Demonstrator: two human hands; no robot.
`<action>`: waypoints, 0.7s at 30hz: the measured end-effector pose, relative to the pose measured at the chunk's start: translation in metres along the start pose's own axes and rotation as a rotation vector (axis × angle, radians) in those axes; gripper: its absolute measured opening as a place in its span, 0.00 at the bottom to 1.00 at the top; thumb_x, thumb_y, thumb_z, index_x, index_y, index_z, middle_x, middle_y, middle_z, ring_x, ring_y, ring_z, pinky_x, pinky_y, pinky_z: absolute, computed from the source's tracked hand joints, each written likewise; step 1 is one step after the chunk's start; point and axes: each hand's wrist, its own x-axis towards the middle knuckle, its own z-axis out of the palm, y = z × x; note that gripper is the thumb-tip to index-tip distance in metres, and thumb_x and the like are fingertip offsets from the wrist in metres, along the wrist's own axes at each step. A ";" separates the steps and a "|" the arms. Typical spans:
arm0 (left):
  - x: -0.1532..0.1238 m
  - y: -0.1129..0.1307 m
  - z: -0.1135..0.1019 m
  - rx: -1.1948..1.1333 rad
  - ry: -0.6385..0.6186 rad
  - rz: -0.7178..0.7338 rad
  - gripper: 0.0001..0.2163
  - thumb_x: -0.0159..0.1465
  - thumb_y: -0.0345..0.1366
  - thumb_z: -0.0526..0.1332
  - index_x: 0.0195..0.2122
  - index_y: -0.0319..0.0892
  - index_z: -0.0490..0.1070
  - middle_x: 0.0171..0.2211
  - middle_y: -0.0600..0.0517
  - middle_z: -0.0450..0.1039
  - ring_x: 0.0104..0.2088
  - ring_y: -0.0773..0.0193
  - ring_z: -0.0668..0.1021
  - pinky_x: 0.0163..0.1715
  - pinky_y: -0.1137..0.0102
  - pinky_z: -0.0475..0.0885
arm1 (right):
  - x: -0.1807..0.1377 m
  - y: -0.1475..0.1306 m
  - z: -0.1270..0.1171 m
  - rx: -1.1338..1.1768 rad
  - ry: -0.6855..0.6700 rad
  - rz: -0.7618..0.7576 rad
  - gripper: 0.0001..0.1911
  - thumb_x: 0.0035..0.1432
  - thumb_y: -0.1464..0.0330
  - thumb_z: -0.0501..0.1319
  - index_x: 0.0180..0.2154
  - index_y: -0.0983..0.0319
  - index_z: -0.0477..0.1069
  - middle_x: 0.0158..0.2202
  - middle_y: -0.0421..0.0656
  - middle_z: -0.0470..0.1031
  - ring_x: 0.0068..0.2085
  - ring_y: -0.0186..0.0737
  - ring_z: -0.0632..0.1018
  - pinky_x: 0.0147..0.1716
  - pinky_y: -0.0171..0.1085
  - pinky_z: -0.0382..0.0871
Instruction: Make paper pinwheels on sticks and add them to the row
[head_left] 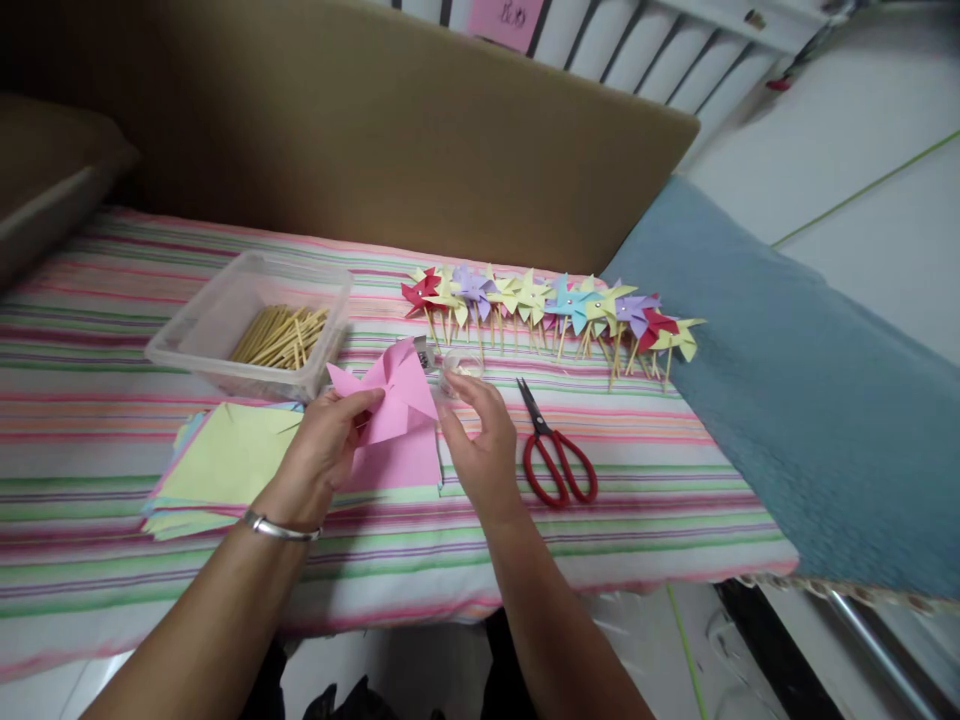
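My left hand (330, 440) pinches a pink paper pinwheel (405, 385) with the thumb on its centre; some of its points are folded in. Beneath it lies a flat pink sheet (397, 462), partly covered. My right hand (480, 435) is by a small clear round container (463, 364), fingers apart and thumb near the pinwheel's right edge; nothing shows between them. What the container holds is too small to make out. To the right of that hand rest scissors (555, 450) with red handles and dark blades, slightly apart at the tips.
A clear plastic box (202, 320) of wooden sticks (279, 337) stands at the left. In front of it lies a stack of coloured paper (232, 460). Finished pinwheels (529, 300) on sticks lie in a row at the back right. A brown board (375, 130) rises behind the striped tablecloth (637, 540).
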 end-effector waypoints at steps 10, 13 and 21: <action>0.004 0.006 -0.007 -0.049 0.000 -0.016 0.08 0.39 0.26 0.69 0.19 0.38 0.71 0.16 0.56 0.70 0.19 0.71 0.70 0.21 0.75 0.65 | -0.006 0.001 0.011 -0.250 -0.213 -0.244 0.22 0.54 0.77 0.56 0.50 0.54 0.69 0.65 0.43 0.50 0.65 0.47 0.54 0.61 0.53 0.52; 0.004 0.006 -0.007 -0.078 -0.017 -0.053 0.08 0.39 0.24 0.69 0.20 0.37 0.72 0.16 0.56 0.71 0.19 0.72 0.69 0.20 0.76 0.65 | -0.006 0.003 0.013 -0.272 -0.208 -0.259 0.19 0.55 0.76 0.56 0.48 0.56 0.70 0.65 0.45 0.49 0.65 0.47 0.54 0.61 0.52 0.52; 0.004 0.006 -0.006 -0.034 -0.017 -0.064 0.08 0.39 0.25 0.69 0.21 0.37 0.72 0.18 0.55 0.72 0.19 0.71 0.70 0.21 0.75 0.64 | -0.007 0.008 0.014 -0.256 -0.127 -0.282 0.18 0.55 0.77 0.54 0.44 0.55 0.73 0.64 0.43 0.53 0.64 0.47 0.57 0.60 0.53 0.54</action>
